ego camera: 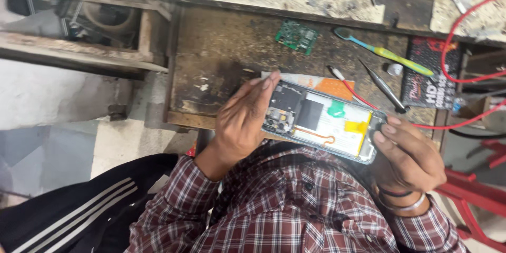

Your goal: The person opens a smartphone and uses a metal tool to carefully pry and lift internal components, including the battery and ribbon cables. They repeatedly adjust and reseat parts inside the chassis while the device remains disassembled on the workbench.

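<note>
Opened phone (pixel 321 121), back cover off, held between both hands: left hand (pixel 240 121) fingers curled gripping its 9 o'clock end, right hand (pixel 408 158) gripping 3 o'clock end. Toothbrush (pixel 385 51), tweezers (pixel 383 87) on worn bench (pixel 221 58) at 1 o'clock.

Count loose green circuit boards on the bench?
1: a green circuit board lies on the worn bench top, above the opened phone. Others may be out of frame.

We see a repair workshop, scarred, stained wooden bench (pixel 221 58), loose green circuit board (pixel 297 36), tweezers (pixel 383 87), red wire (pixel 453 47), toothbrush (pixel 385 51) at far right.
</note>
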### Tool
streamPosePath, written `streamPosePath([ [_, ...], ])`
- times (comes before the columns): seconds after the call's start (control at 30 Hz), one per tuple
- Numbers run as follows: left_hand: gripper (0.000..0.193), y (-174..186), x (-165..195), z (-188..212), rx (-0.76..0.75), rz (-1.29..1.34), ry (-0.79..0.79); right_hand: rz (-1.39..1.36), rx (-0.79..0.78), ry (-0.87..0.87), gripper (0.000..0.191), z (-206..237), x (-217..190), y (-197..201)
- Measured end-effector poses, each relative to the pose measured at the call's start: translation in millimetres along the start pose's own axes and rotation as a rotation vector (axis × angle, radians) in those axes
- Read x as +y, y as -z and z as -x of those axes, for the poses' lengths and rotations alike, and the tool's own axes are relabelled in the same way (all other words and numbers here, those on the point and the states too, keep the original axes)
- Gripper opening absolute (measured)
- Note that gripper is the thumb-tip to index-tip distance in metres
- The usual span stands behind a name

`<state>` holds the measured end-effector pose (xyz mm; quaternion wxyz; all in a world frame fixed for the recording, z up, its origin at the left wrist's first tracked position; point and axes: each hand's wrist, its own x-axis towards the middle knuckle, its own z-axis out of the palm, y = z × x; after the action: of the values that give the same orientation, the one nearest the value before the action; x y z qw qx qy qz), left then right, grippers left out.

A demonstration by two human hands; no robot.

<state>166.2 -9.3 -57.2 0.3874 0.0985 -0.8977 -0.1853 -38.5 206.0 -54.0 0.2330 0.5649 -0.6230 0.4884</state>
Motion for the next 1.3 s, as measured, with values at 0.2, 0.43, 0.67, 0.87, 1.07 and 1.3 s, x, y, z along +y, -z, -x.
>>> streamPosePath([
  [0.2, 0.068, 16, 9, 0, 0.016, 0.150, 0.064, 0.043, -0.005, -0.030, 0.017, 5, -8, 1],
  [0.43, 0.078, 18, 10, -4, 0.080, 0.159, 0.055, -0.026, 0.066, -0.066, 0.019, 15, -6, -7],
  [0.67, 0.063, 13, 9, 0, 0.119, 0.189, 0.062, 0.022, -0.047, -0.074, 0.022, 12, -9, -2],
  [0.87, 0.038, 13, 11, -5, 0.063, 0.125, 0.114, -0.296, -0.097, -0.324, 0.015, -20, -23, 3],
  [1.07, 0.052, 20, 38, -45, -0.006, 0.227, 0.151, -0.247, -0.261, -0.154, 0.011, -83, -29, 40],
  [1.3, 0.048, -22, 74, -68, -0.128, 0.336, 0.158, -0.167, -0.424, 0.045, 0.024, -125, -22, 56],
])
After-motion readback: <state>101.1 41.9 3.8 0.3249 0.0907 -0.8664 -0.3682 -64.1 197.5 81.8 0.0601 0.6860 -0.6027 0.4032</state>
